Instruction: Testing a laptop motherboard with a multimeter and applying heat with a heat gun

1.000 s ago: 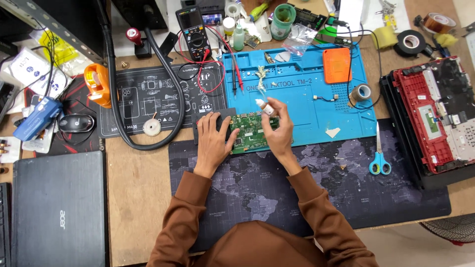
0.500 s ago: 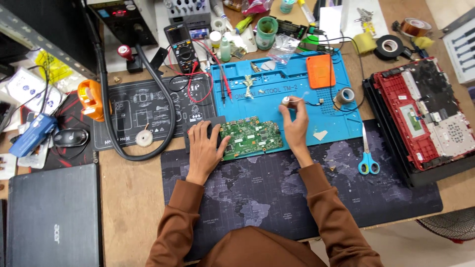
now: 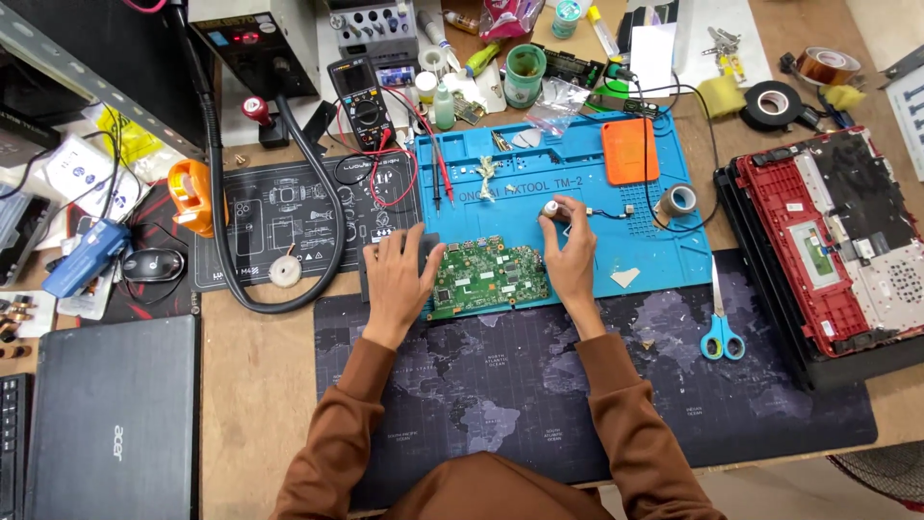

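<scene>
A green circuit board (image 3: 489, 277) lies at the front edge of the blue work mat (image 3: 577, 183). My left hand (image 3: 400, 279) rests flat on a dark grey pad at the board's left end, fingers spread. My right hand (image 3: 572, 258) is at the board's right end and grips a small white-capped bottle (image 3: 553, 210) between thumb and fingers, just above the mat. Both sleeves are brown.
A dark world-map desk mat (image 3: 539, 385) lies under my arms. Blue-handled scissors (image 3: 720, 327) and an opened red laptop chassis (image 3: 828, 241) are to the right. A multimeter (image 3: 364, 106), orange tape dispenser (image 3: 192, 197), mouse (image 3: 154, 265) and shut laptop (image 3: 111, 414) sit left.
My right hand has lifted off the board and moved up and right onto the blue mat with the small bottle. The left hand stays at the board's left end.
</scene>
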